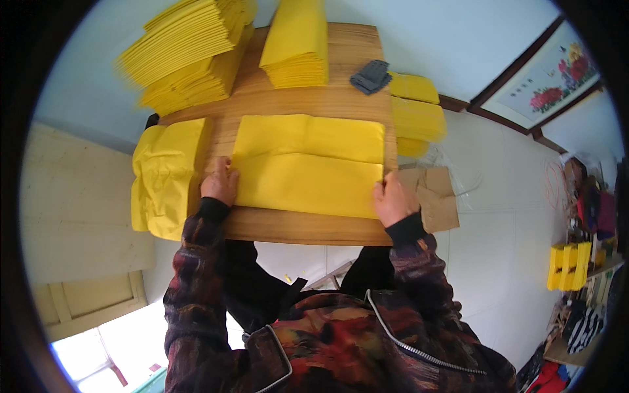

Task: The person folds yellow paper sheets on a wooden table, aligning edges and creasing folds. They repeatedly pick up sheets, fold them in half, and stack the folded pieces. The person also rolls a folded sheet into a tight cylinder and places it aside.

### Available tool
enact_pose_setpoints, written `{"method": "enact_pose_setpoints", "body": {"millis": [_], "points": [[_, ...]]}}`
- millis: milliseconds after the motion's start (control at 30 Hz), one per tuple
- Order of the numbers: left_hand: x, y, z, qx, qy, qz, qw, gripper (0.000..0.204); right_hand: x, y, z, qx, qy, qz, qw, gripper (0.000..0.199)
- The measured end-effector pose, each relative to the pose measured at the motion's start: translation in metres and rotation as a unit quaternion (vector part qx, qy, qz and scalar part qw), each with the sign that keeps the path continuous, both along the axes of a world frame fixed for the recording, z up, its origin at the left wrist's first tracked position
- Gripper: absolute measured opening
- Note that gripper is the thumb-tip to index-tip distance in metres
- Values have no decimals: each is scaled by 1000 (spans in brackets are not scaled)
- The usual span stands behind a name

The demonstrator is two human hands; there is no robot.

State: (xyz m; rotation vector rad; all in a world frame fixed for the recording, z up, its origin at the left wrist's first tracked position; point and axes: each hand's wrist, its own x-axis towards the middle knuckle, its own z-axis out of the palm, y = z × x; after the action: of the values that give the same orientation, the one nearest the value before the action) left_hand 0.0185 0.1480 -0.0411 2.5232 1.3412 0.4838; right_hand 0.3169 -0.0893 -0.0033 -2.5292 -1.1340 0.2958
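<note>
A wide yellow paper sheet [308,183] lies in front of me on the wooden table [308,228], with a crease running across its middle. My left hand [219,181] is closed at its left edge, fingers curled on the paper. At the right edge my right hand [397,199] pinches the lower corner. Whether this is one sheet or several layers, I cannot tell. Left of my left hand, a crumpled yellow paper stack [167,177] hangs over the table's side.
Tall stacks of folded yellow paper [187,59] and another yellow stack [295,49] stand at the back. A dark grey cloth [371,76] lies at the far right. Beyond the right edge are yellow bundles [419,118] and a brown cardboard piece [436,200].
</note>
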Motion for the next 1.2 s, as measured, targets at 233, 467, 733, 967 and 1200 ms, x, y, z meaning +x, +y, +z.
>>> {"method": "enact_pose_setpoints", "body": {"millis": [233,467,733,967,1200], "points": [[2,-7,4,-8,-15,9,1000,31,-34,4,15,114,-120,223,961,52],[4,-6,7,-49,-39,31,998,30,-49,3,-17,31,-85,266,960,75],[1,-10,19,-47,-76,98,991,29,-51,1,-21,22,-101,273,957,85],[83,-109,20,131,55,-227,964,55,-52,2,-23,34,-107,271,956,85],[60,-99,10,40,129,-139,981,73,-51,2,-28,57,-93,261,959,87]]}}
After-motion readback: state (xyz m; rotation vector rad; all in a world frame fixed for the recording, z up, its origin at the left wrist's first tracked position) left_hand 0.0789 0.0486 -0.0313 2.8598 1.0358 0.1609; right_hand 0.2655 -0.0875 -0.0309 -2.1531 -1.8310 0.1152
